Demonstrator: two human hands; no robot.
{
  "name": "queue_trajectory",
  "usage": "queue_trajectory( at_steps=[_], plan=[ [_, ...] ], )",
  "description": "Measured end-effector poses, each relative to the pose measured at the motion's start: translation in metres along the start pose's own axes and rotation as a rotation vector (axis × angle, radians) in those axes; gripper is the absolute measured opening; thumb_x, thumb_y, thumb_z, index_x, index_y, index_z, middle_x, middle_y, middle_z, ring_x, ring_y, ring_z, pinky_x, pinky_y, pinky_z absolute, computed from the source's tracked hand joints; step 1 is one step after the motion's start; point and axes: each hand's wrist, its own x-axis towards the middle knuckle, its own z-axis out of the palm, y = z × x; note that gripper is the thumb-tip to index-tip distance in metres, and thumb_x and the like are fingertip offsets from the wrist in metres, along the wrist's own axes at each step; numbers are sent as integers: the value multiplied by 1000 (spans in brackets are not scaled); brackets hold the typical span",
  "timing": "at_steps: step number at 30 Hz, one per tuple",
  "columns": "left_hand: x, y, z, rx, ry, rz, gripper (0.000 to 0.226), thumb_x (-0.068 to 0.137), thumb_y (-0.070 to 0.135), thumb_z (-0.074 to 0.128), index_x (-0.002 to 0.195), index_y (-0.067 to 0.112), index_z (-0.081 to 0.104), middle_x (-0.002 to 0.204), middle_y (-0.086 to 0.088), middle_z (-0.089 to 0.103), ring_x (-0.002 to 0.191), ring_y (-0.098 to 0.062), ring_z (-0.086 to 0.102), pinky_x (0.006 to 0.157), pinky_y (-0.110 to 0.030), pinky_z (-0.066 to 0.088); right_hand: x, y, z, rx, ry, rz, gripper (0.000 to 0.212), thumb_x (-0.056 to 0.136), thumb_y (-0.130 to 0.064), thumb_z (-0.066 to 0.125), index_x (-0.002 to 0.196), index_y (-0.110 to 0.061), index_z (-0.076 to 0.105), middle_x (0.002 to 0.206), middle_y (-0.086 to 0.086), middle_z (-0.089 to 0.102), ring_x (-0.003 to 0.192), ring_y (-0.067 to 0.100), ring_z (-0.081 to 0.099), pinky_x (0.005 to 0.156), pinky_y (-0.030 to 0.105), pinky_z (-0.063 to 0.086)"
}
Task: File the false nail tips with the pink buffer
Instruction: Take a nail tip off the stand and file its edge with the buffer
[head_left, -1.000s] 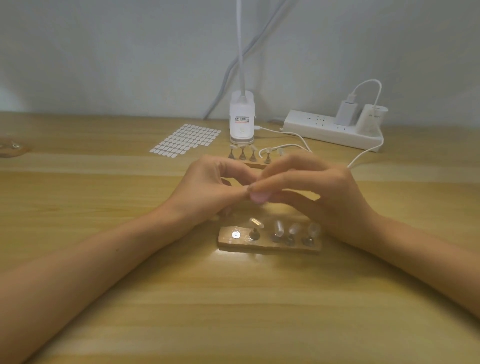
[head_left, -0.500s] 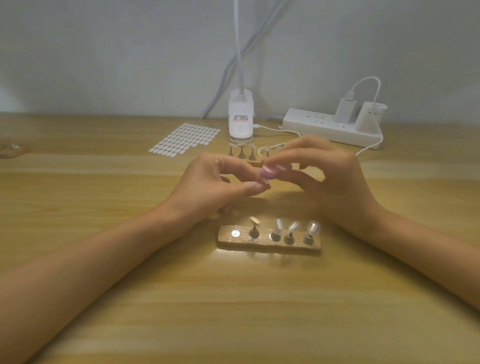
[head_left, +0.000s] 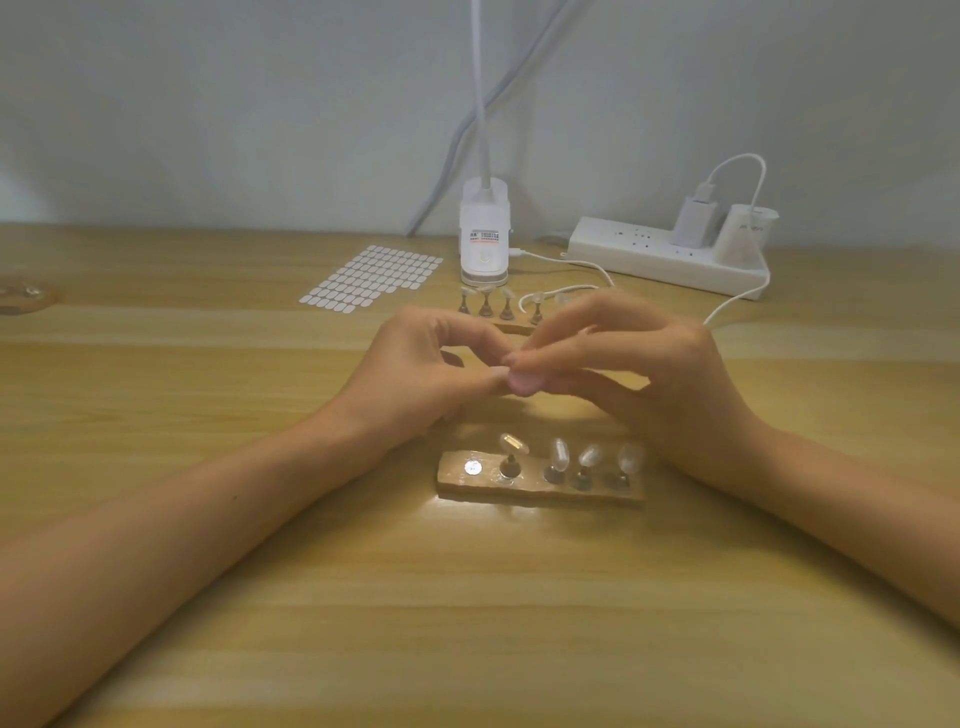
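Head view checked at mid-task. Left hand (head_left: 415, 374) raised above surface (head_left: 208, 571), grip pinched shut on something small at the fingertips; presumed a false nail tip on its peg, though object itself too small and hidden to confirm. Right hand (head_left: 639, 374) opposite, grip pressed together on pink buffer (head_left: 525, 382), only its rounded pink end showing between the fingers. Buffer end now touching the left fingertips.

Change noted: half a second back, buffer sat higher and slightly apart from the left fingertips; now dropped back down into contact. One second back, same low contact position. Judged as a repeating stroke, so filing under way, not starting or ending.

Near holder (head_left: 540, 491) just below the hands: leftmost socket bare, showing only a shiny disc, four clear nail tips (head_left: 558, 452) standing on pegs in the rest. Bare socket consistent with the piece in the left grip. Far holder (head_left: 514, 327) behind the hands, with several more tips, partly hidden. Sticker sheet (head_left: 371, 278), lamp base (head_left: 484, 244) and power strip (head_left: 665, 257) at rear, untouched.

Remaining work judged substantial: no way to tell which tips are already filed.
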Motion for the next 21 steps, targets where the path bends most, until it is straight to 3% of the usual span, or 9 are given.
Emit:
queue_trajectory(
  at_steps=[9,12,15,17,21],
  plan=[
    [0,0,0,-11,-6,-5,5,80,22,84,78,23,79,40,13,52,35,-3,34,38,-12,28,1,-1,0,20,39,60,18,88,-5,73,106,-7,77,100,11,70,96,23,68,83,37,55],
    [0,0,-1,-4,-9,-18,11,80,23,83,72,29,78,41,10,51,35,-4,34,38,-13,27,0,0,2,1,-27,-3,16,89,-5,73,105,-7,78,101,10,69,96,21,67,85,32,53],
    [-1,0,-2,-26,-11,15,9,81,20,83,77,26,79,61,14,69,38,-3,38,42,-11,32,1,6,-1,51,82,162,16,89,-12,74,105,-12,78,100,7,71,93,16,67,77,35,53],
    [-1,1,-2,-33,-3,45,8,81,18,82,78,23,78,67,17,70,45,-1,43,49,-9,37,0,9,-4,130,158,287,13,90,-18,73,102,-15,78,99,3,72,93,18,67,73,42,52],
    [0,1,-3,-34,-3,116,5,80,14,80,81,16,76,97,1,73,76,-2,62,68,-12,46,-4,7,-4,212,156,328,10,92,-22,74,101,-23,77,100,-8,73,97,22,68,72,45,51]
  ],
)
